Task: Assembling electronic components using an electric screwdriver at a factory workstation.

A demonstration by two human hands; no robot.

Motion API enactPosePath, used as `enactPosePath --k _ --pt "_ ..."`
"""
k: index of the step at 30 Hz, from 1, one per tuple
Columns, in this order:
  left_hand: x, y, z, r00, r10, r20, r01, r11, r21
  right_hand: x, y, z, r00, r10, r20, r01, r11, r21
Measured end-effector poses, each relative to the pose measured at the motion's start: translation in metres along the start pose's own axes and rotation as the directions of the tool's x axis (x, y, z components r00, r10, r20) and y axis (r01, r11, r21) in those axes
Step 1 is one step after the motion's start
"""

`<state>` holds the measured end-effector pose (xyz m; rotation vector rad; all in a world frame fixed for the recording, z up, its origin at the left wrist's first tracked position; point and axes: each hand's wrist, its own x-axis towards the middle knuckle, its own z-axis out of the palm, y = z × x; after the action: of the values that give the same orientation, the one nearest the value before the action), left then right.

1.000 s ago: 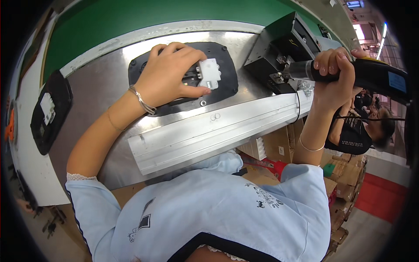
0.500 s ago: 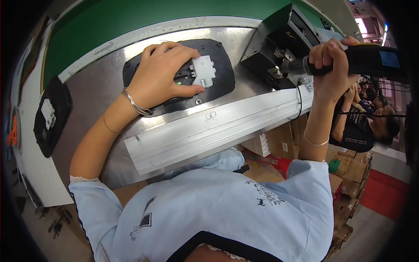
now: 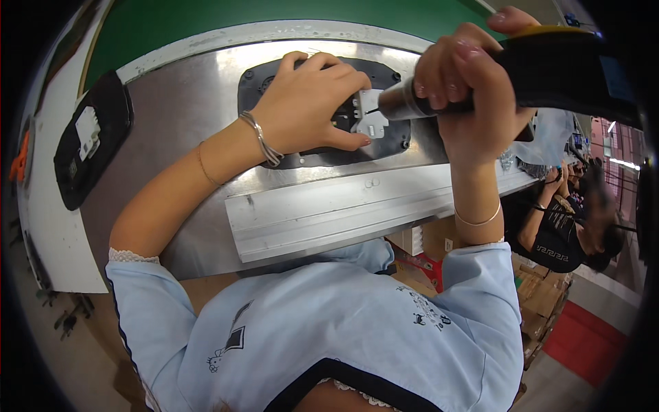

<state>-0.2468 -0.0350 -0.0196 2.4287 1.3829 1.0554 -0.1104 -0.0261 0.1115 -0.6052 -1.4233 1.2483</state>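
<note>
1. Left hand (image 3: 309,103) part-open, thumb and index finger gripping opposite edges of the white block (image 3: 373,125), which lies on the black panel (image 3: 381,74);
2. Right hand (image 3: 473,103) wrapped round the power screwdriver (image 3: 563,72), its bit over the block; contact unclear;
3. Pale-blue label (image 3: 618,79) on the tool, unreadable; dark print on the shirt (image 3: 329,295);
4. Metal rail (image 3: 329,213) edges the bench's near side; bench top (image 3: 171,103) stretches leftward to a second panel (image 3: 110,103).
</note>
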Motion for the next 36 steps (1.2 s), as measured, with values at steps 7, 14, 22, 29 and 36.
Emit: enactPosePath --k 7,14,22,29,36 --pt "0.000 0.004 0.000 0.999 -0.025 0.022 0.025 1.000 0.011 0.017 0.028 -0.026 0.923 -0.168 0.346 0.171 0.985 0.022" --pt "-0.002 -0.002 0.004 1.000 -0.020 0.015 0.019 1.000 0.016 0.017 0.035 -0.024 0.929 -0.161 0.333 0.162 0.986 0.027" --pt "-0.001 -0.004 0.002 1.000 -0.006 0.019 0.005 0.999 0.050 0.012 0.046 -0.020 0.935 -0.174 0.308 0.168 0.985 0.048" --pt "0.003 -0.007 0.000 1.000 0.019 0.022 -0.021 0.991 0.131 0.008 0.025 -0.022 0.969 -0.134 0.206 0.149 0.987 -0.059" --pt "0.106 -0.059 0.008 0.993 0.029 0.111 -0.069 0.924 0.377 -0.029 -0.034 -0.072 0.946 -0.278 0.169 0.278 0.960 0.024"
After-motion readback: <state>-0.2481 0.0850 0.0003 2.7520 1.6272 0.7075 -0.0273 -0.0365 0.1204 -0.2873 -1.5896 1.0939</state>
